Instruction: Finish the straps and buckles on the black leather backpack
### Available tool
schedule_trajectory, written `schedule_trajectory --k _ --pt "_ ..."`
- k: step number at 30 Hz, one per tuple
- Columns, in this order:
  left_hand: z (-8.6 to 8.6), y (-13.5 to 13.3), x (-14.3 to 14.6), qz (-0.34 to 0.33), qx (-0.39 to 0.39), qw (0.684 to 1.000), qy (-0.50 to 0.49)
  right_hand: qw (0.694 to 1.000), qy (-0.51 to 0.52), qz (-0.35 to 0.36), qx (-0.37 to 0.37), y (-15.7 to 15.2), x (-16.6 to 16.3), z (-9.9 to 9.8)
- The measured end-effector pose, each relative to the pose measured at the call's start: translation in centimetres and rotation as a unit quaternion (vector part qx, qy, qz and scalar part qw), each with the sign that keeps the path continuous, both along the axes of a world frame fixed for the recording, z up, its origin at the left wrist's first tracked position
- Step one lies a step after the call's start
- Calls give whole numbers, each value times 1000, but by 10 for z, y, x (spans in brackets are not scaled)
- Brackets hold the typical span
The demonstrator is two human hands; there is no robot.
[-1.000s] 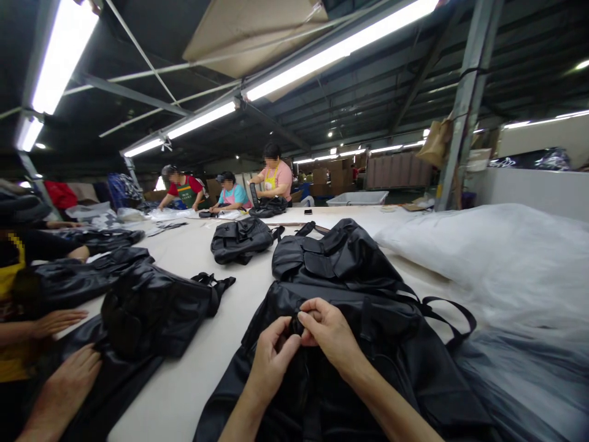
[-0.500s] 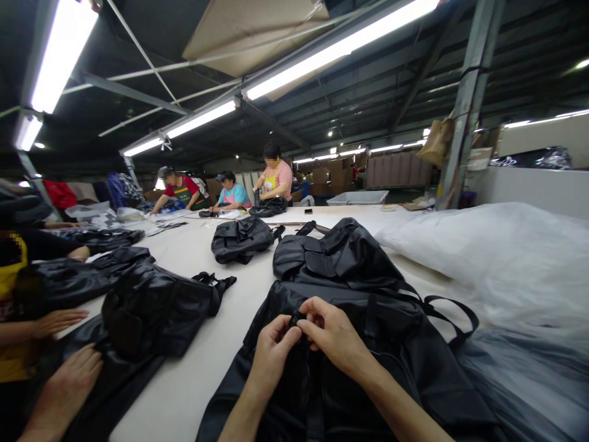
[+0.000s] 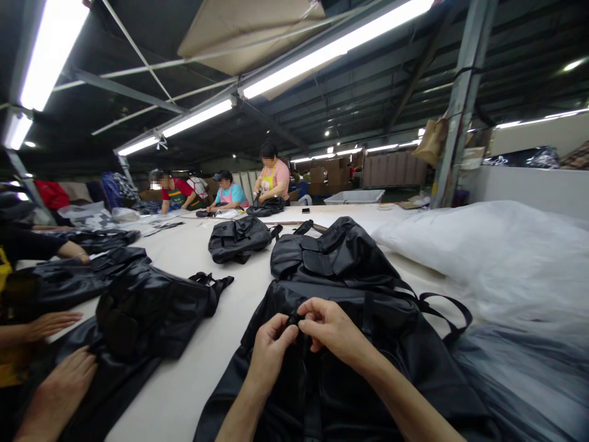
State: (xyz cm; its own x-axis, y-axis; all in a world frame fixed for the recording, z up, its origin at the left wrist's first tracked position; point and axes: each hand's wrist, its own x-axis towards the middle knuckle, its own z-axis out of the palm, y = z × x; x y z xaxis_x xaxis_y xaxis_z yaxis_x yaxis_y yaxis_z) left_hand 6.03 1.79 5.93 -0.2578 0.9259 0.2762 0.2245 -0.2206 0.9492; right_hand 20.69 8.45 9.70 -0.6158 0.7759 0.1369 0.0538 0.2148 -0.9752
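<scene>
A black leather-like backpack (image 3: 409, 350) lies on the pale table in front of me. My left hand (image 3: 271, 344) is closed in a pinch on a small black buckle (image 3: 293, 319) near the bag's upper part. From the other side my right hand (image 3: 324, 325) pinches the same buckle between thumb and curled fingers. The fingers mostly cover it, so its details are hidden. A black strap (image 3: 311, 393) runs down the bag's front below the hands. Touching the far end of this bag is a second black backpack (image 3: 331, 255).
Another black backpack (image 3: 239, 239) lies farther back, with more black bags (image 3: 151, 310) to the left. A co-worker's hand (image 3: 64, 387) rests on one there. White plastic sheeting (image 3: 497, 258) is heaped at right. Several people work at the table's far end, near a grey bin (image 3: 354, 197).
The view has shifted slightly to the right. Both hands keep their pinch at the buckle, with only tiny finger movement. The co-worker at left has leaned partly out of view.
</scene>
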Motion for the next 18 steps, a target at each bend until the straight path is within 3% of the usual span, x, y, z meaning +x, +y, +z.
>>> schedule_trajectory --k 8,18 --pt "-2 2 3 27 12 1000 -10 998 20 35 -45 1 3 2" --pt "5 -2 4 -7 -9 1000 -27 998 8 40 -48 1 4 5"
